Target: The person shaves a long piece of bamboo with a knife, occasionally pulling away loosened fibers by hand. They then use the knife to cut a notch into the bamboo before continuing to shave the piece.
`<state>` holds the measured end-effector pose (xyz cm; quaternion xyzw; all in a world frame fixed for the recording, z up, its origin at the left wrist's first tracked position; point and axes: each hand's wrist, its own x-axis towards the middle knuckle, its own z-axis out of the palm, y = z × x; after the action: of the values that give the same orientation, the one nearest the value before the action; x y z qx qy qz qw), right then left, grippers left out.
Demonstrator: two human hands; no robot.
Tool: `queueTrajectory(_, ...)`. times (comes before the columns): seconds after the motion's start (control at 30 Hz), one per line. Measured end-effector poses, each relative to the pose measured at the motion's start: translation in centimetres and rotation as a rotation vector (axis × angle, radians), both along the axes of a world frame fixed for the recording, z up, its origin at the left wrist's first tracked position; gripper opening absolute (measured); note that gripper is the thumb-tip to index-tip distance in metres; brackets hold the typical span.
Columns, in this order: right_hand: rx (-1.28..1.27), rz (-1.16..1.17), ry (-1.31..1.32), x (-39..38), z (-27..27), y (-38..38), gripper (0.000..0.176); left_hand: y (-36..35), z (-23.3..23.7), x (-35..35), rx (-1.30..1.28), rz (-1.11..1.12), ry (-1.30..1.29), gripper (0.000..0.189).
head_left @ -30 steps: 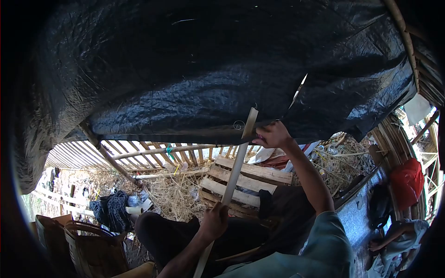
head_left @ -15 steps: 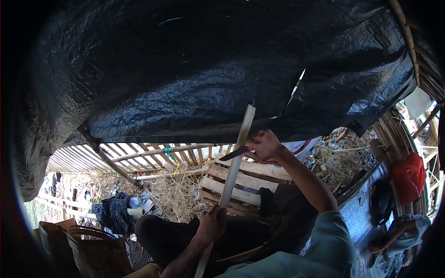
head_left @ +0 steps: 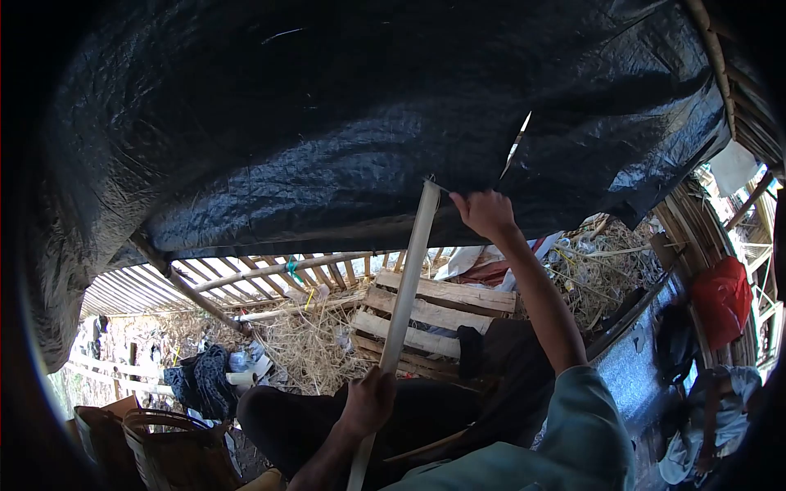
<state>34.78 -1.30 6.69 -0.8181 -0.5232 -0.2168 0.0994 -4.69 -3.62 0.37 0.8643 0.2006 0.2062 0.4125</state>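
A long, pale strip of bamboo or wood [head_left: 409, 286] slants up from my lap, its upper end against the dark sheet. My left hand [head_left: 368, 401] is closed around its lower part. Near the top end, just to the right, my right hand [head_left: 487, 214] is closed on the knife. Little of the blade shows from this angle; only a thin dark line [head_left: 443, 190] reaches from the fist toward the strip's tip. Fine curled fibres [head_left: 430, 177] stick up at that tip.
A black plastic sheet [head_left: 327, 123] hangs across the front. Below it are wooden slats [head_left: 442, 315], straw [head_left: 311, 352] and a bamboo fence [head_left: 221, 282]. Woven baskets [head_left: 176, 446] stand at left. On the right are a red bag [head_left: 720, 303] and another person [head_left: 720, 417].
My right hand has moved up from the strip's upper middle to beside its tip, and the knife blade has turned nearly out of sight. My left hand keeps its hold.
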Motion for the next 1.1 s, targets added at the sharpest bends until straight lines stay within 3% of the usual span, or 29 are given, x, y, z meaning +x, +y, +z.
queueTrajectory(0.03,-0.035,-0.248,-0.050,2.2,0.6,-0.3,0.054,-0.8,0.2,0.1,-0.088,-0.011,-0.029,0.005)
queueTrajectory(0.1,0.210,-0.412,0.093,5.0,0.3,-1.2,0.061,-1.2,0.9,0.4,-0.219,-0.015,-0.082,0.004)
queueTrajectory(0.13,0.229,-0.421,0.115,4.9,0.6,-1.2,0.062,-0.7,0.9,0.7,-0.078,0.008,-0.159,0.006)
queueTrajectory(0.3,0.242,-0.387,0.235,3.2,1.7,-2.7,0.064,0.1,0.2,0.1,-0.194,0.033,-0.041,0.008)
queueTrajectory(0.5,0.128,-0.203,0.346,0.0,2.4,-1.9,0.060,0.7,0.3,0.2,-0.367,0.086,0.022,0.014)
queueTrajectory(0.7,0.136,0.246,0.383,-6.8,2.7,-1.4,0.042,1.8,0.6,0.9,-0.436,0.169,-0.041,0.017)
queueTrajectory(0.83,0.026,0.383,0.375,-9.7,3.3,-1.6,0.036,3.7,3.0,1.6,-0.514,0.230,-0.028,0.021)
queueTrajectory(0.87,0.037,0.423,0.383,-10.7,3.7,-1.8,0.033,4.5,2.4,1.6,-0.310,0.229,-0.083,0.021)
queueTrajectory(1.1,0.127,0.660,0.445,-14.7,3.5,-1.4,0.022,10.0,8.2,0.8,-0.363,0.262,-0.077,0.026)
